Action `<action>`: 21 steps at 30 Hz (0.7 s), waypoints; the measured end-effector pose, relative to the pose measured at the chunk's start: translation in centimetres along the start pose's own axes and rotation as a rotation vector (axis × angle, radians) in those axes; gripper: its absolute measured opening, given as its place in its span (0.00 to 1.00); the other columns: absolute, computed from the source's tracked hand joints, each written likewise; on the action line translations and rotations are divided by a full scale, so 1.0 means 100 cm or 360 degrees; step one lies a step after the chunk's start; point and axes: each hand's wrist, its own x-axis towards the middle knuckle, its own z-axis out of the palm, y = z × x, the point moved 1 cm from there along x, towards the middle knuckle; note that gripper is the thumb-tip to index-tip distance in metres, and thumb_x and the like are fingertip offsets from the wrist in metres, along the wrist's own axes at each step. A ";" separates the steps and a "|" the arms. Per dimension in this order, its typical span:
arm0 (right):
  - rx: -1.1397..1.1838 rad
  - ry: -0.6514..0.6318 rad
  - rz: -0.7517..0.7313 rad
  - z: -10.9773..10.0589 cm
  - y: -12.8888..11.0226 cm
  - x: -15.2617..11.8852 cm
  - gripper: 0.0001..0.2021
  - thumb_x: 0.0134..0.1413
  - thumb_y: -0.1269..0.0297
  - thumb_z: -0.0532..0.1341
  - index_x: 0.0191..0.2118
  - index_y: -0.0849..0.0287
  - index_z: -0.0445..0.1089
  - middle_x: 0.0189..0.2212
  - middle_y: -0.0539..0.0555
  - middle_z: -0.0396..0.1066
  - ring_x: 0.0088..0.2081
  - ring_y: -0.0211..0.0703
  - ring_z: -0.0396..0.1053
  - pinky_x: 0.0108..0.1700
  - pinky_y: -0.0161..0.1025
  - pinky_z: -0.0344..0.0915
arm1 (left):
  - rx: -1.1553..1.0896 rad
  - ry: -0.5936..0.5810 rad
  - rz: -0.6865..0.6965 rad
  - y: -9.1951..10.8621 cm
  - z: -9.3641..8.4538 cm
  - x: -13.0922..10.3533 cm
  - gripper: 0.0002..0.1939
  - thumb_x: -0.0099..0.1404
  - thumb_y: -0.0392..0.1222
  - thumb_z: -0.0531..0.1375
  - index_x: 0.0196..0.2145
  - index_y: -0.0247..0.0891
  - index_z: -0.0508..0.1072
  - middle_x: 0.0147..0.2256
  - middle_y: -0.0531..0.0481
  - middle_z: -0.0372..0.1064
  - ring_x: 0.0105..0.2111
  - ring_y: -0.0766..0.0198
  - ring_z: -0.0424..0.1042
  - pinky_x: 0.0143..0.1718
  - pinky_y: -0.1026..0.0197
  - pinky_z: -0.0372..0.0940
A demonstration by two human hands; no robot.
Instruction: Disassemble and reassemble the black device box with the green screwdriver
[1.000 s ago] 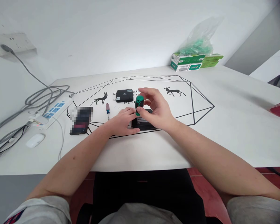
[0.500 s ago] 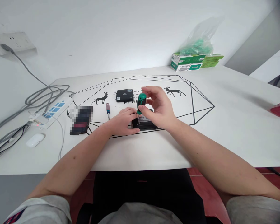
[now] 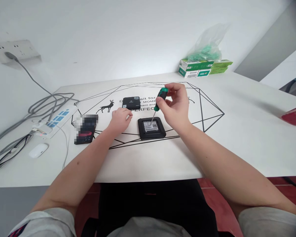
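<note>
My right hand (image 3: 176,103) grips a green-and-black screwdriver (image 3: 161,98) by its handle. The screwdriver leans, and its shaft points down over the label of a black square box (image 3: 151,128); whether the tip touches is unclear. That box lies flat on the table with its labelled side up. To its left, my left hand (image 3: 120,120) rests low over the table, fingers bent and closed together; anything in them is hidden. Just beyond its fingertips lies a second black box (image 3: 131,102) with small stickers.
On the left are a phone (image 3: 86,129), a white earphone case (image 3: 38,150), glasses (image 3: 11,152) and a power strip (image 3: 58,120) with coiled grey cable. Green-and-white boxes (image 3: 197,67) under a plastic bag (image 3: 207,44) stand at the back right. A red object (image 3: 294,117) sits far right.
My left hand has left the labelled box and moved up and left, covering where a second screwdriver lay. My right hand has raised the green screwdriver and shifted right, tilting it.
</note>
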 end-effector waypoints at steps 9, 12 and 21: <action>-0.0592 0.0046 0.0473 -0.026 0.034 0.033 0.18 0.53 0.62 0.64 0.50 0.55 0.72 0.44 0.55 0.75 0.39 0.48 0.73 0.53 0.58 0.76 | 0.0450 0.0083 -0.0793 -0.036 -0.023 0.006 0.19 0.72 0.44 0.57 0.55 0.35 0.78 0.58 0.25 0.73 0.60 0.31 0.70 0.58 0.34 0.65; -0.0780 0.0021 0.0590 -0.040 0.048 0.040 0.20 0.53 0.63 0.64 0.52 0.57 0.75 0.45 0.58 0.77 0.40 0.51 0.74 0.48 0.57 0.77 | 0.0326 -0.0085 -0.0978 -0.041 -0.026 0.004 0.18 0.70 0.50 0.61 0.49 0.34 0.78 0.52 0.24 0.76 0.54 0.30 0.76 0.52 0.38 0.70; -0.1389 -0.0805 0.0845 -0.042 0.087 0.030 0.21 0.51 0.68 0.69 0.52 0.63 0.78 0.48 0.68 0.78 0.50 0.61 0.76 0.54 0.55 0.75 | -0.0711 0.0541 -0.1016 -0.031 -0.024 0.010 0.06 0.71 0.45 0.62 0.40 0.42 0.69 0.37 0.44 0.77 0.39 0.51 0.79 0.43 0.50 0.75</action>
